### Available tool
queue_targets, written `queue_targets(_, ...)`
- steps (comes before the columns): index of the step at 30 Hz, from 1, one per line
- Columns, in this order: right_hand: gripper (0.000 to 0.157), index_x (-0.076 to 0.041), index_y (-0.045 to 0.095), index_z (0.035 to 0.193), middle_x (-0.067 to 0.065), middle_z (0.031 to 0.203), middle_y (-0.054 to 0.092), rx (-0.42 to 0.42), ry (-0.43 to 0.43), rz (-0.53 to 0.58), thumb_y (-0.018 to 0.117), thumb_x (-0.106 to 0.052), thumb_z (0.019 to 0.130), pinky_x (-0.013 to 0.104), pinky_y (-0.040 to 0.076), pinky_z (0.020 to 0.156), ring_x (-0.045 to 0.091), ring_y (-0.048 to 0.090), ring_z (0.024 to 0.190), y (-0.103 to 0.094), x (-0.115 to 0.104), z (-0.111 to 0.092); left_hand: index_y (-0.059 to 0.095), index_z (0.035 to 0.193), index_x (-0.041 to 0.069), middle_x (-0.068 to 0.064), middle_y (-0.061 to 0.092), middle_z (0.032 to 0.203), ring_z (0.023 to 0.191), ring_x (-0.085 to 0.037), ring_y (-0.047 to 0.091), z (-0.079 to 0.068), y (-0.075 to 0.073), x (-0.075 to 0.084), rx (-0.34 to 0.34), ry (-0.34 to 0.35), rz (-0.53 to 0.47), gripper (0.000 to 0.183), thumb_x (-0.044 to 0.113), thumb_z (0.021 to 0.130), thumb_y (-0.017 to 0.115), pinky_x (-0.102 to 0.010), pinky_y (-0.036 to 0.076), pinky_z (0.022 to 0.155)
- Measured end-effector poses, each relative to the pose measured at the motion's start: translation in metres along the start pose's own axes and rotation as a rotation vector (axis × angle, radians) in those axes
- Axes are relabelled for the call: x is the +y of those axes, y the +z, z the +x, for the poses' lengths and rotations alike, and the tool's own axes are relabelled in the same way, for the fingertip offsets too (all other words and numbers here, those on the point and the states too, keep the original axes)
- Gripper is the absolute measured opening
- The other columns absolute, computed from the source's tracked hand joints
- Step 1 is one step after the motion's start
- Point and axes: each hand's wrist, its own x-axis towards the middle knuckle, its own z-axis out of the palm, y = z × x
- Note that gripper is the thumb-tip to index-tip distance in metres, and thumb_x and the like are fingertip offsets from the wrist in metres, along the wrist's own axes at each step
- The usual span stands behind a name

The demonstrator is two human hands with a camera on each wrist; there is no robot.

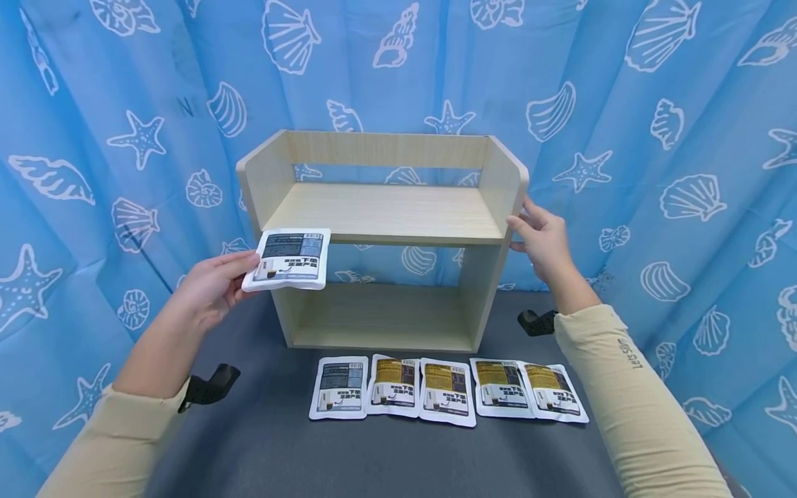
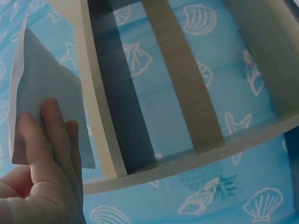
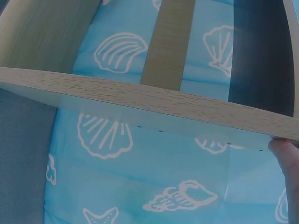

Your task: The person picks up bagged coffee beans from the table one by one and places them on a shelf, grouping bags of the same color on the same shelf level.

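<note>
A white foil pouch with a dark blue label (image 1: 290, 257) is pinched by my left hand (image 1: 214, 283), thumb on its printed face. In the left wrist view, fingers (image 2: 53, 126) lie across its plain back. The pouch hangs before the left side of a pale wooden two-tier shelf (image 1: 398, 232), about level with the upper board. My right hand (image 1: 544, 237) rests against the outside of the shelf's right panel. Its thumb (image 3: 286, 151) touches near the panel's front edge in the right wrist view; the other fingers are out of that view.
On the dark grey tabletop (image 1: 373, 460), several pouches lie in a row before the shelf: a blue-labelled pouch (image 1: 339, 387) at left, then yellow-labelled ones, including this middle pouch (image 1: 447, 391). A blue shell-print curtain (image 1: 398, 62) hangs behind and at both sides.
</note>
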Motion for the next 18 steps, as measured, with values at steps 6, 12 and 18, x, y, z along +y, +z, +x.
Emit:
queue_targets(6, 0.058, -0.022, 0.028, 0.152, 0.015, 0.152, 0.037, 0.001, 0.009, 0.011, 0.053, -0.026, 0.101, 0.051, 0.044, 0.098, 0.032, 0.041, 0.135, 0.0008, -0.0002, 0.0004, 0.031, 0.151, 0.003, 0.008, 0.071, 0.082, 0.076, -0.006, 0.069, 0.0018, 0.0030, 0.0029, 0.000, -0.015, -0.020, 0.062, 0.020, 0.098, 0.059, -0.017, 0.053, 0.060)
queue_targets(12, 0.058, -0.021, 0.028, 0.152, 0.016, 0.152, 0.036, 0.003, 0.006, 0.009, 0.053, -0.026, 0.101, 0.051, 0.044, 0.098, 0.033, 0.040, 0.135, 0.0012, -0.0002, 0.0008, 0.029, 0.152, 0.003, 0.008, 0.071, 0.082, 0.076, -0.006, 0.069, 0.0056, 0.0062, 0.0048, -0.003, -0.002, -0.032, 0.062, 0.019, 0.099, 0.057, -0.018, 0.055, 0.066)
queue_targets(18, 0.058, -0.022, 0.027, 0.153, 0.014, 0.152, 0.036, 0.003, 0.010, 0.002, 0.053, -0.026, 0.101, 0.051, 0.044, 0.098, 0.032, 0.040, 0.135, 0.0005, -0.0005, 0.0004, 0.029, 0.152, 0.003, 0.008, 0.071, 0.081, 0.075, -0.006, 0.069, 0.0090, 0.0079, 0.0058, 0.002, -0.002, -0.049, 0.060, 0.018, 0.100, 0.056, -0.019, 0.055, 0.067)
